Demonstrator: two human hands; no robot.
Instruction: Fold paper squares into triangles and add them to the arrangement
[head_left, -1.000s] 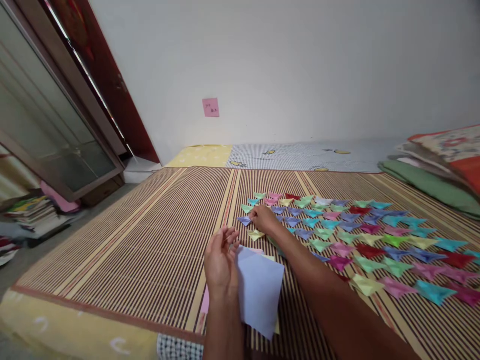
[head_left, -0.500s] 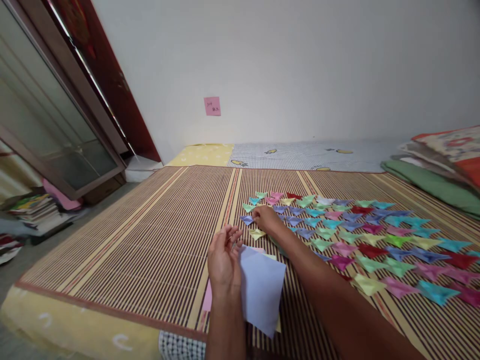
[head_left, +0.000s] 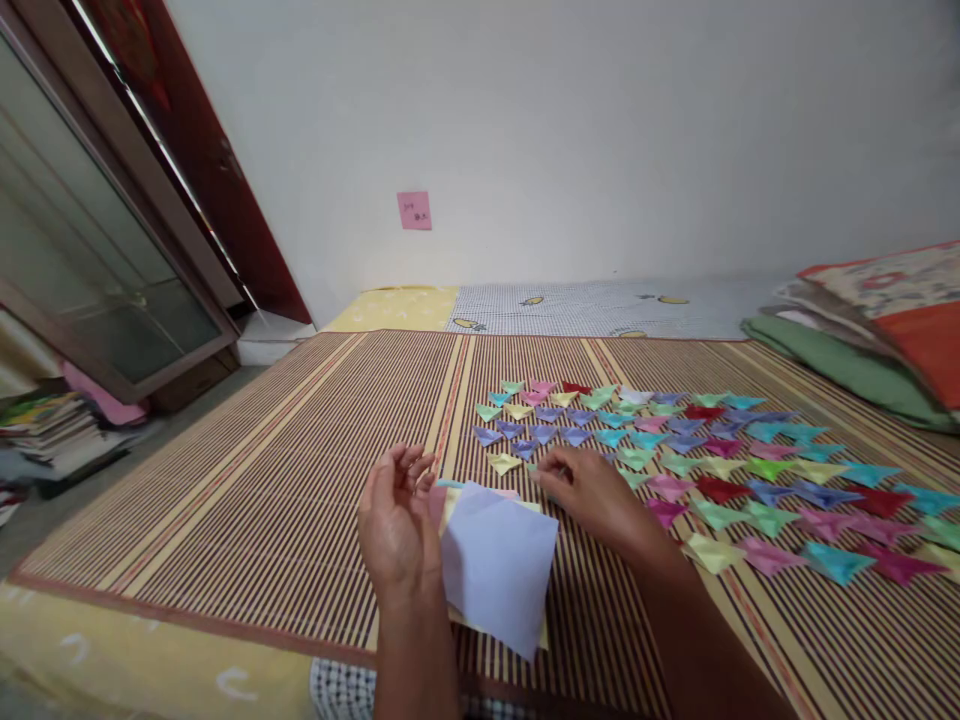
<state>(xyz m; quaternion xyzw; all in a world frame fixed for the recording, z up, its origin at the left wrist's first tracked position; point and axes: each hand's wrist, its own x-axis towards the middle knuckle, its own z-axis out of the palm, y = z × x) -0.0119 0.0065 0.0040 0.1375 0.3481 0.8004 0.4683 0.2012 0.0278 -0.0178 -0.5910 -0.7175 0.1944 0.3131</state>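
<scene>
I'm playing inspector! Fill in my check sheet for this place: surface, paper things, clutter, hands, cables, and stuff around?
Surface: striped mat, lying flat.
Paper things: many-coloured folded papers in rows, right; loose sheets, pale blue on top.
Clutter: cloth pile far right; books far left.
Hands: left hand loosely open beside the sheets; right hand at a green paper, grip unclear.
Cables: nothing seen.
Surroundings: pale wall, pink note on it.

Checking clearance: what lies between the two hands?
Head view: between left hand and right hand lie a paper stack and, beyond it, a yellow folded piece.
</scene>
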